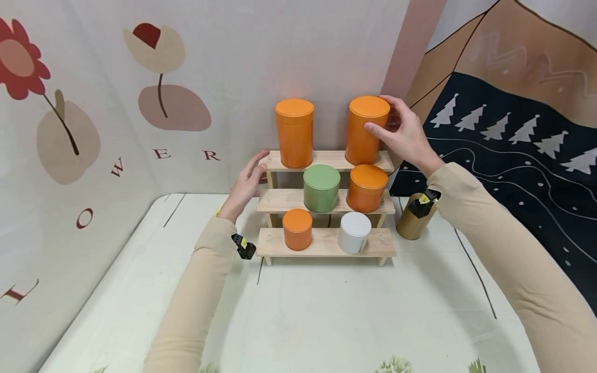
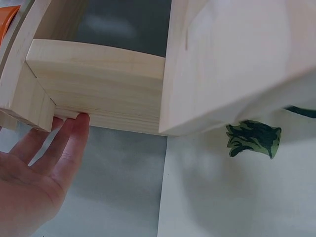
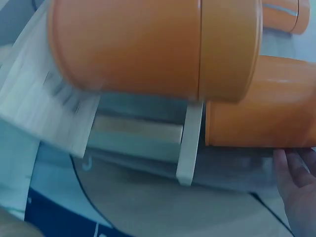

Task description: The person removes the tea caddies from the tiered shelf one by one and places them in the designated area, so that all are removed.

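Observation:
A three-step wooden stand (image 1: 326, 251) holds several lidded canisters. On its top step, a tall orange canister (image 1: 363, 134) stands at the right, gripped by my right hand (image 1: 410, 135), thumb in front and fingers round the far side. Another tall orange canister (image 1: 295, 135) stands at the top left. My left hand (image 1: 243, 187) is at the stand's upper left side; in the left wrist view its extended fingertips touch the wood. The middle step bears a green canister (image 1: 321, 191) and an orange canister (image 1: 367, 191). A small orange canister (image 1: 297, 233) and a white canister (image 1: 354, 235) stand on the bottom step.
A gold-brown cylinder (image 1: 410, 228) stands on the table to the right of the stand, partly hidden by the right wrist camera. A printed cloth backdrop (image 1: 224, 77) rises close behind the stand. The pale tabletop (image 1: 322, 316) stretches in front.

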Demonstrator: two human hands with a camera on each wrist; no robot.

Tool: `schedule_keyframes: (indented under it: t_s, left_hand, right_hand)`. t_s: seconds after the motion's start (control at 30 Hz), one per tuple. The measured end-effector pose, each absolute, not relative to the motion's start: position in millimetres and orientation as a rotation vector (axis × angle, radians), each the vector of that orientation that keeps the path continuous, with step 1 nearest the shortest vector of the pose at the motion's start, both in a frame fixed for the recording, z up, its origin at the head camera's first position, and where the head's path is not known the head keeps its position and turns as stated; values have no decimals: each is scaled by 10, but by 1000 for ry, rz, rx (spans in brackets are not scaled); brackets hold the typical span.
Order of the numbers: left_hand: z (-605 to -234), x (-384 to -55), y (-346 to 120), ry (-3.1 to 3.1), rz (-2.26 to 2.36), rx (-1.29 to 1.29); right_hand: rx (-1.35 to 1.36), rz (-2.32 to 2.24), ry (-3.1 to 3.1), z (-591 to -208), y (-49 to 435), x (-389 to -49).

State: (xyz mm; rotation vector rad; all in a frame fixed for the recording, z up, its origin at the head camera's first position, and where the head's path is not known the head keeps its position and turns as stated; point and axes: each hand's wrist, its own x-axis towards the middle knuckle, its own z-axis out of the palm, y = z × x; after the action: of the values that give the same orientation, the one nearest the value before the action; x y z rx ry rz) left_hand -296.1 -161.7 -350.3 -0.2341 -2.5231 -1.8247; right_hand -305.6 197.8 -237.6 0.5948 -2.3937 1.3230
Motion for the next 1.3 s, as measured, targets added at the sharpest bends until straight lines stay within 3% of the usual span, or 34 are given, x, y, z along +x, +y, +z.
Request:
schedule_keyframes:
  t_s: [1.3]
  left_hand:
    - [-3492, -2948, -1636, -2513, -1829, -235]
  right_hand:
    - [309, 1268, -2405, -2519, 2999, -2843]
